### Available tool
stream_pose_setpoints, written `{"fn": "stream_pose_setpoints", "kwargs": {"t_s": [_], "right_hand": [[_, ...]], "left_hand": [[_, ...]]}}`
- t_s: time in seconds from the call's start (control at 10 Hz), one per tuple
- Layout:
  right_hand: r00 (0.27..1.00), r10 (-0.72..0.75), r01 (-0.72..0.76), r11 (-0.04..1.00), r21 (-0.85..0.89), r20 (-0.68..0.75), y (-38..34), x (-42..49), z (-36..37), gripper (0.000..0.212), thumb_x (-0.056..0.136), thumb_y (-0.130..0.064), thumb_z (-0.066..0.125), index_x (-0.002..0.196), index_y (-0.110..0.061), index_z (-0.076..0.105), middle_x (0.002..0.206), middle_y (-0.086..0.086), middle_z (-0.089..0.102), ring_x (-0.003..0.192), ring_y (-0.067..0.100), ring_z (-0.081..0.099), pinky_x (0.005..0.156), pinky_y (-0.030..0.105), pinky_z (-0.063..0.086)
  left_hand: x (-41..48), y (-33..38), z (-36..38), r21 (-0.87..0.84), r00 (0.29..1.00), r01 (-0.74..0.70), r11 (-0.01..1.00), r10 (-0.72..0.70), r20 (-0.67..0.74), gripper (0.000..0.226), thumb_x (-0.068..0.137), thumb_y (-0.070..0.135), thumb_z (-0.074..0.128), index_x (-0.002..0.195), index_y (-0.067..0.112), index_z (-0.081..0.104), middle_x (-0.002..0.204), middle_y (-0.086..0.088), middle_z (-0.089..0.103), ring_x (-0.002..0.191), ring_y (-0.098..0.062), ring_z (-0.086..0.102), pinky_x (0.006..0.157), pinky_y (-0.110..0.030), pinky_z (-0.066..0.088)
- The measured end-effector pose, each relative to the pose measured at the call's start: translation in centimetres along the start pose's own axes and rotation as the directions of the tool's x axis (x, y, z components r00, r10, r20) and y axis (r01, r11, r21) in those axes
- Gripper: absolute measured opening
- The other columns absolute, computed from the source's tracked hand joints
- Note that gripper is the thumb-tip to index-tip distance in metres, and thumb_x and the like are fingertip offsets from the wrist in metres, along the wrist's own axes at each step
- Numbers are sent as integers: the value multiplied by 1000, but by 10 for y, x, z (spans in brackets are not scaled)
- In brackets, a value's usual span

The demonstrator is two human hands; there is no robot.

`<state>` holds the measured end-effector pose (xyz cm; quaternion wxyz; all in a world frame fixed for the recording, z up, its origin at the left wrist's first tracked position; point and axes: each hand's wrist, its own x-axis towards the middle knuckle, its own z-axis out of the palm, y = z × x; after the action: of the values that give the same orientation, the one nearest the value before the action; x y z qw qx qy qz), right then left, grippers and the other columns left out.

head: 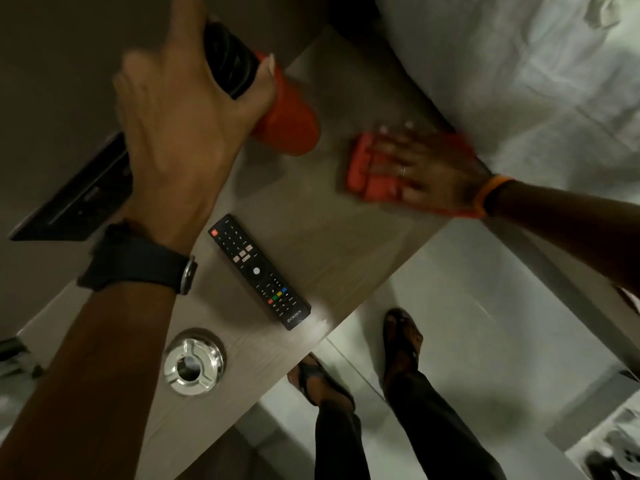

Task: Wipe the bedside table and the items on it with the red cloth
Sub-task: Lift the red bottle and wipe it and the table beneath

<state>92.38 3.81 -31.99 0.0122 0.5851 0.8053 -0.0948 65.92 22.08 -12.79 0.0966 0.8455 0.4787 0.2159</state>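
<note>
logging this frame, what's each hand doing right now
Left hand: closed around the red bottle, lifted off the table.
Right hand: open, flat on the red cloth.

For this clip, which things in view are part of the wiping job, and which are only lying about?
Part of the job:
- red cloth, pressed flat under the right hand
- bedside table
- red bottle, lifted in the left hand
- remote
- ashtray

Lying about:
- bed sheet
- black flat object at the table's left edge, unclear what
- sandals on the floor

One remote; one ashtray; one cloth
</note>
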Motion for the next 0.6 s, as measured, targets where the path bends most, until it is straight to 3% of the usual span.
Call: {"fn": "stream_pose_setpoints", "kwargs": {"t_s": [0.1, 0.2, 0.3, 0.4, 0.5, 0.6], "right_hand": [[944, 330, -329, 941, 83, 0, -20, 28, -12, 61, 101, -51, 29, 157, -37, 10, 168, 5, 7, 155, 32, 2, 123, 61, 8], [968, 245, -249, 963, 99, 47, -58, 16, 2, 64, 99, -56, 27, 157, -35, 11, 168, 6, 9, 155, 32, 3, 124, 60, 6], [998, 37, -44, 987, 156, 52, -93, -32, 19, 60, 101, -52, 36, 156, -34, 20, 167, 0, 12, 155, 29, 6, 125, 56, 11], [999, 14, -25, 962, 273, 44, -94, -51, 13, 54, 100, -43, 44, 152, -32, 33, 164, -4, 20, 154, 26, 14, 124, 54, 17], [992, 95, -124, 873, 471, 85, -111, -66, -4, 48, 99, -41, 37, 144, -27, 48, 157, -5, 37, 150, 17, 26, 125, 41, 19], [951, 285, -290, 688, 665, 120, -127, -77, -15, 44, 100, -40, 36, 135, -27, 57, 146, -7, 52, 140, 9, 40, 120, 24, 27]], "left_hand": [[-7, 15, 9, -19, 991, -69, 997, 71, 116, 56, 87, 64, 55, 123, 21, 54, 97, -3, 62, 87, -20, 55, 69, -28, 34], [-11, 29, 11, -6, 966, -129, 992, 128, 223, 61, 91, 61, 57, 131, 15, 52, 113, -15, 65, 102, -29, 59, 74, -30, 39], [1, 42, 15, -37, 850, -304, 952, 289, 441, 60, 90, 55, 62, 135, 17, 52, 122, -18, 60, 113, -33, 56, 93, -42, 47], [5, 50, 18, -79, 770, -376, 923, 359, 527, 57, 89, 50, 67, 133, 16, 55, 120, -18, 59, 112, -34, 55, 94, -45, 46], [-1, 64, 17, -132, 671, -489, 862, 469, 574, 53, 88, 44, 70, 131, 15, 57, 113, -19, 58, 106, -35, 53, 91, -42, 43], [-1, 69, 17, -138, 646, -512, 848, 486, 589, 54, 88, 46, 69, 133, 17, 56, 112, -16, 57, 106, -32, 51, 94, -40, 39]]}}
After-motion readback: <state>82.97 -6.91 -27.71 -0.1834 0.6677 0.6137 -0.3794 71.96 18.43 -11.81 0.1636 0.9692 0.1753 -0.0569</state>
